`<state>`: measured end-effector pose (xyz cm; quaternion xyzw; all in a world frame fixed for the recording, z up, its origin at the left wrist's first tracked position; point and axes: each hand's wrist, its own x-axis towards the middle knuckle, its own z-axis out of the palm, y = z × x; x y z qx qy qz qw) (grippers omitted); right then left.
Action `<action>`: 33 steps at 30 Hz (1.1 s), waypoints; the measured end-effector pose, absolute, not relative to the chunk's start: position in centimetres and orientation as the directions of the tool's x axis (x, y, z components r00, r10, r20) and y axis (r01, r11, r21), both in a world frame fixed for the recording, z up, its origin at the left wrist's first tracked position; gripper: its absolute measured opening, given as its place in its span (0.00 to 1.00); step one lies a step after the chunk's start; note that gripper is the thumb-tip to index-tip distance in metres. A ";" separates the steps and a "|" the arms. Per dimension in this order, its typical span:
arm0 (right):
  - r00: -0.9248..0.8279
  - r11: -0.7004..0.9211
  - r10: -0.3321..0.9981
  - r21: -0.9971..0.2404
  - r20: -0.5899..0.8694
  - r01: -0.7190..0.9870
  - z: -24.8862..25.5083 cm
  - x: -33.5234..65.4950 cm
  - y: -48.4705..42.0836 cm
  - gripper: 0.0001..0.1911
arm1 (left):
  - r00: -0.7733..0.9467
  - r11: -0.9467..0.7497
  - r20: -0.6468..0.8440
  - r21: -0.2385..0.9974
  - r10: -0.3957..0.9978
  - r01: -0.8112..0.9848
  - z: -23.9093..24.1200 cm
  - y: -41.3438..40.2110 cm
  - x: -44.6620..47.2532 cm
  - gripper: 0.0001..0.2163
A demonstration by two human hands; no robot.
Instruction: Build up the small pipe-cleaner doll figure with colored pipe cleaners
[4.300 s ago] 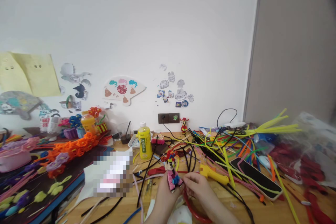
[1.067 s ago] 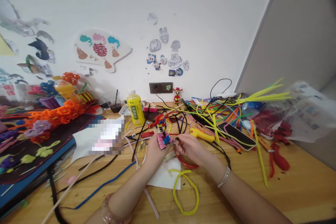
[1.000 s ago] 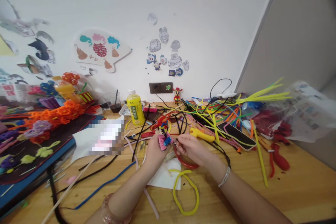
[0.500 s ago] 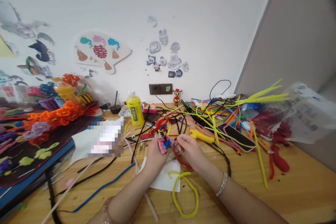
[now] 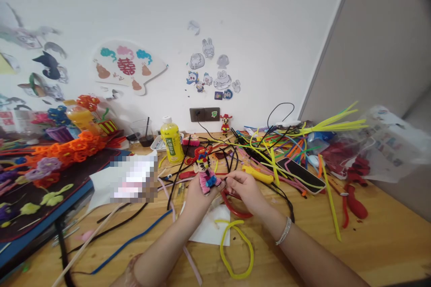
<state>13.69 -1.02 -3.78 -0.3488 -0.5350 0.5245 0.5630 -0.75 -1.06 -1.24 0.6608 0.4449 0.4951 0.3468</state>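
Over the wooden table [image 5: 377,242], short of its far edge, grasping in the left hand [image 5: 198,197] a fuzzy figure [image 5: 204,172], seemingly near finished, with red headpiece [image 5: 201,150] and pink-and-blue outfit [image 5: 205,181] on and any remaining touches unclear. Leaning slightly within that grip, just beside the right hand [image 5: 245,191], pinched but with contents hidden.

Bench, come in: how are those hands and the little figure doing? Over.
Left hand holds pink-and-blue figure. Right hand at figure's foot, fingers bent, grip unclear. Red curved piece close by right hand, possibly in the way.
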 end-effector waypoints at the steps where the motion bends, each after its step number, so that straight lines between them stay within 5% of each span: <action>1: -0.114 0.210 0.965 -0.955 0.238 -0.211 -3.8 13.7 -1.1 0.16 | 0.118 -0.352 0.334 0.910 0.935 0.220 -1.2 -1.1 -0.7 0.09; 17: -0.011 0.258 0.965 -0.957 0.261 -0.132 -3.7 13.6 -1.2 0.13 | 0.208 -0.230 0.223 0.973 0.952 0.010 -0.8 -1.5 0.0 0.09; 25: 0.037 0.502 0.840 -0.802 0.541 0.323 -3.3 13.9 -1.7 0.06 | 0.174 -0.216 0.207 0.976 0.963 0.033 -0.9 -1.6 0.0 0.09; 33: -0.087 0.308 0.946 -0.950 0.311 -0.052 -3.8 14.0 -0.8 0.09 | 0.168 -0.343 0.316 0.923 0.934 0.172 -2.1 -0.6 -0.6 0.09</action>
